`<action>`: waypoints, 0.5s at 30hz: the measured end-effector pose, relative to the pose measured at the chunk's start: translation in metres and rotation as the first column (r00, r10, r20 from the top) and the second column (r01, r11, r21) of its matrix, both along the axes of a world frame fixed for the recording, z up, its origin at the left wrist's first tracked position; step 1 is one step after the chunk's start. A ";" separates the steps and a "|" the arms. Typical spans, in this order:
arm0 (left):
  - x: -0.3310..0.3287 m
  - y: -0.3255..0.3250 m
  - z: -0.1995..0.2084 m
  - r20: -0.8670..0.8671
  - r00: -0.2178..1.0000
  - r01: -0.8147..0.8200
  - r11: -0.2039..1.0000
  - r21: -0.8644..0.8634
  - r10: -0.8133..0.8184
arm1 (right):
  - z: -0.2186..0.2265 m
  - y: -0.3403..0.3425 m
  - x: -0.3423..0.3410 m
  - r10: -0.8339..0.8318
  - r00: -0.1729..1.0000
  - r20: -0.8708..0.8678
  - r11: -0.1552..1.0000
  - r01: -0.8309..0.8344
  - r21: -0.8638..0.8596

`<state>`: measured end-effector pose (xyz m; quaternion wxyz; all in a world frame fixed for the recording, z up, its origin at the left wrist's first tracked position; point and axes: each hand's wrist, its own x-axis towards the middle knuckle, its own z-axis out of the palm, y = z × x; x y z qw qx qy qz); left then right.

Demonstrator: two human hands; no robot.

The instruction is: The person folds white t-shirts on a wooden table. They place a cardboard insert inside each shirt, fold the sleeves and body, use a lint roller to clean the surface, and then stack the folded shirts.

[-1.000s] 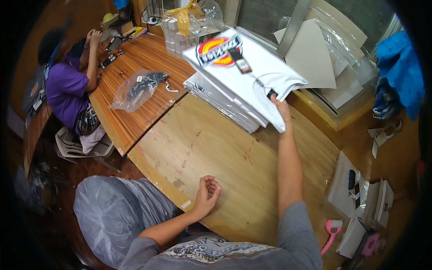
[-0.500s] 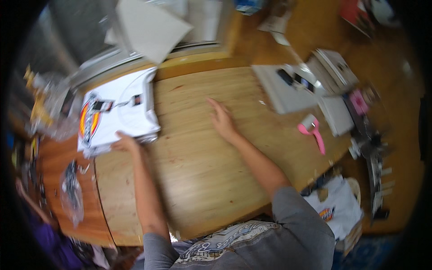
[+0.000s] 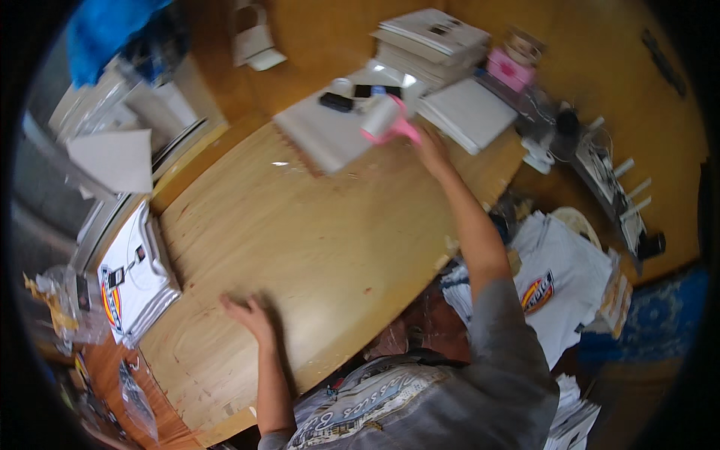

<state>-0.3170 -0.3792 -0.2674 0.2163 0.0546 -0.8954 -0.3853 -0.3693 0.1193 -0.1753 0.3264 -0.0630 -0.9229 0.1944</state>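
Observation:
My right hand [image 3: 433, 152] is closed round the pink handle of a lint roller [image 3: 384, 118] with a white roll, raised over the far side of the wooden table [image 3: 300, 240]. Low over the near left part of the tabletop, my left hand [image 3: 251, 316] is open, its fingers apart and nothing in them. To its left lies a stack of folded white T-shirts [image 3: 154, 281] with a colourful print and hang tags on the top one.
A grey-white sheet [image 3: 319, 139] carries a dark phone-like object. Behind it rise stacked packages [image 3: 431, 49] beside a pink box [image 3: 510, 71]. White printed shirts [image 3: 562, 262] hang at the right. A clear plastic bag [image 3: 137, 401] lies at the lower left.
My view has swung right. My right hand has moved to the lint roller and picked it up from the table. The left hand has come away from the T-shirt stack.

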 end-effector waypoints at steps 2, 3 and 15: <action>0.028 0.076 0.025 0.242 0.932 0.331 0.907 -0.261 -0.271 | 0.046 0.029 -0.025 -0.113 0.989 -0.100 0.988 0.122 0.090; 0.046 0.116 0.036 0.289 0.896 0.426 0.836 -0.346 -0.338 | 0.070 0.031 -0.032 -0.245 0.949 -0.201 0.957 0.270 0.107; 0.217 0.329 0.041 0.510 0.074 0.942 -0.107 -0.317 -0.857 | -0.213 0.026 0.420 -0.738 0.674 -0.018 0.329 0.337 -0.882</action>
